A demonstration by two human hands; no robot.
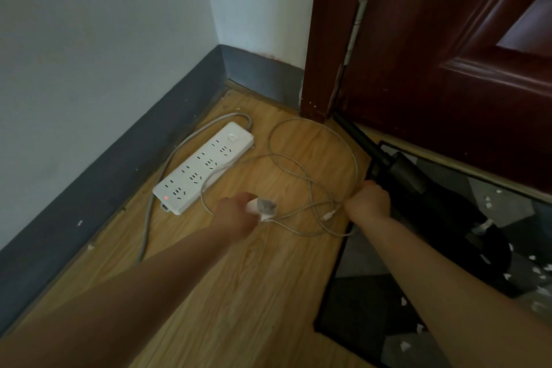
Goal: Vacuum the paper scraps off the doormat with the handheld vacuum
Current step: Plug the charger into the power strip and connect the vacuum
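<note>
Head view: a room corner beside a dark red door [448,54], looking down on a wood-look floor [254,293].
Handheld vacuum [412,176]: black, with a long narrow nozzle pointing up toward the door's foot; it lies at the doormat's far left edge.
Right hand [369,200]: fingers curled round the vacuum's rear end, apparently its handle, though the dark body hides the exact grip.
Left hand [236,213]: fingers and thumb pinch a white charger plug [261,207], prongs facing forward, just short of the power strip.
Charging cable [310,164]: thin, pale, lying in loose loops on the floor between the two hands; its small free connector rests near the right hand.
Power strip [203,169]: white, several sockets, a red indicator lit at its near end, lying along the baseboard.
Doormat [373,293]: dark with grey patches, flat before the door.
Paper scraps [540,270]: small white bits scattered over the mat's right part, not yet cleared.
Handling, vacuum: judged rigid and moderately heavy, its hard plastic fairly smooth; best taken at the rear handle, nozzle kept low.
Handling, scraps: judged very light and easily scattered.
Handling, cable: limp, liable to snag the nozzle.
</note>
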